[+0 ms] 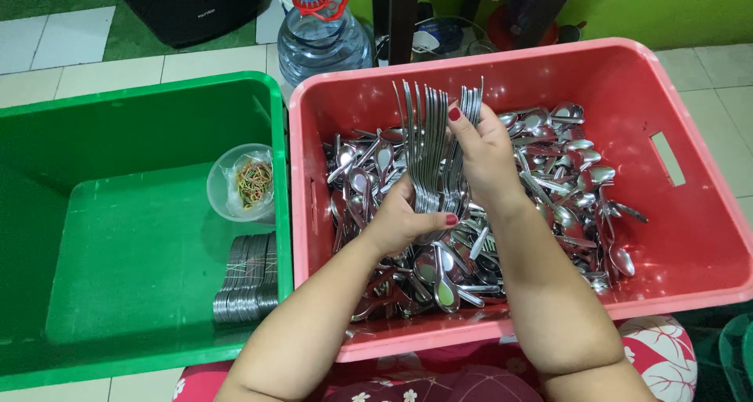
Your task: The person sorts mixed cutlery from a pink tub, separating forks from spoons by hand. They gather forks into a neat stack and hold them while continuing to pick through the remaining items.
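My left hand (404, 218) grips the handles of a bunch of metal forks (427, 139), tines pointing up, over the red crate (690, 237). My right hand (482, 155) pinches the upper part of the same bunch, fingertips near the tines. Under both hands the crate holds a heap of loose metal spoons and forks (565, 167).
To the left stands a green crate (118, 112) holding a small clear cup of rubber bands (243, 182) and a bundle of stacked cutlery (247, 280). A large water bottle (321, 33) stands behind the crates on a tiled floor.
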